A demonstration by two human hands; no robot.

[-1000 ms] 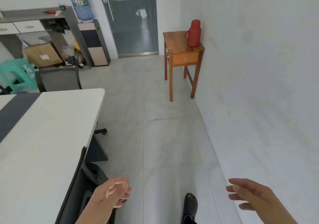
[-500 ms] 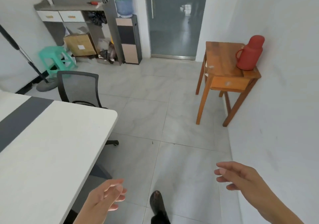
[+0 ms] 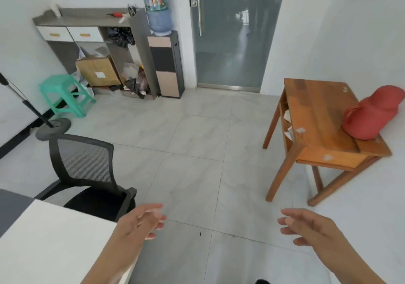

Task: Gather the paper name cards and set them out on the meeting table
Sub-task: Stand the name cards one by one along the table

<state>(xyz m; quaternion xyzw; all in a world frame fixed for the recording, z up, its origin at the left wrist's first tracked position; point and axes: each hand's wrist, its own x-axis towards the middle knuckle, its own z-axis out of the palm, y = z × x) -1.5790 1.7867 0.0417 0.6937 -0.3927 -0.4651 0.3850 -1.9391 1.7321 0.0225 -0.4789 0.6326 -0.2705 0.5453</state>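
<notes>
The white meeting table (image 3: 50,246) with a dark stripe fills the lower left corner. My left hand (image 3: 140,220) hangs just past its right edge, fingers relaxed and holding nothing. My right hand (image 3: 306,226) is out in front at the lower right, fingers loosely spread, also holding nothing. A small wooden table (image 3: 317,119) stands against the right wall; white paper pieces (image 3: 288,128) show in the open shelf under its top. I cannot tell whether they are name cards.
A red thermos (image 3: 372,117) stands on the wooden table. A black mesh office chair (image 3: 87,174) sits at the meeting table's end. Further back are a green stool (image 3: 65,95), a grey shelf unit (image 3: 92,32), a water dispenser (image 3: 162,43) and a glass door (image 3: 232,32). Tiled floor lies between.
The view has advanced toward the door and wooden table, which now appear closer and larger. The meeting table has slid to the lower left. Both hands stay relaxed and hold nothing.
</notes>
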